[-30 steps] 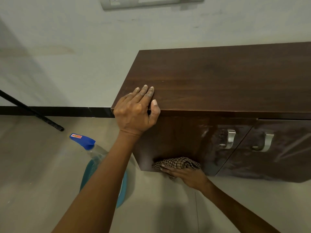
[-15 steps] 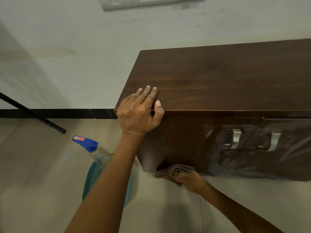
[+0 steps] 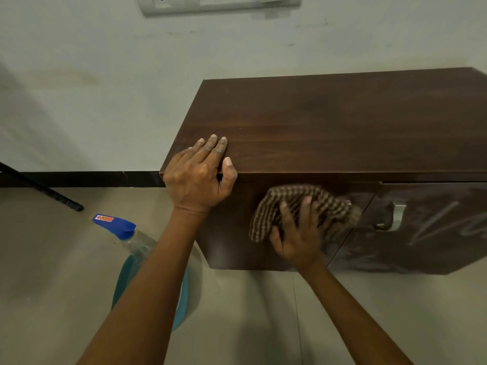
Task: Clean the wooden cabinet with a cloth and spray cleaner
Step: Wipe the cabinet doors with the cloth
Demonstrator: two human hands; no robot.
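Observation:
A dark wooden cabinet [image 3: 329, 122] stands against the white wall. My left hand [image 3: 197, 175] rests flat on its front left corner, fingers on the top and thumb over the edge. My right hand [image 3: 297, 233] presses a brown checked cloth [image 3: 303, 204] against the upper part of the left door, and the cloth looks blurred. The spray cleaner bottle [image 3: 123, 230], clear with a blue head, stands on the floor to the left of the cabinet, partly hidden behind my left forearm.
A teal basket-like object [image 3: 181, 306] sits on the floor under my left arm, beside the bottle. A black rod [image 3: 39, 191] slants down to the floor at far left. The right door carries a metal handle [image 3: 398, 217]. A switch plate [image 3: 218, 3] is on the wall above.
My right hand has swept the cloth from the bottom edge of the left door up to near its top. My left hand stays on the cabinet corner.

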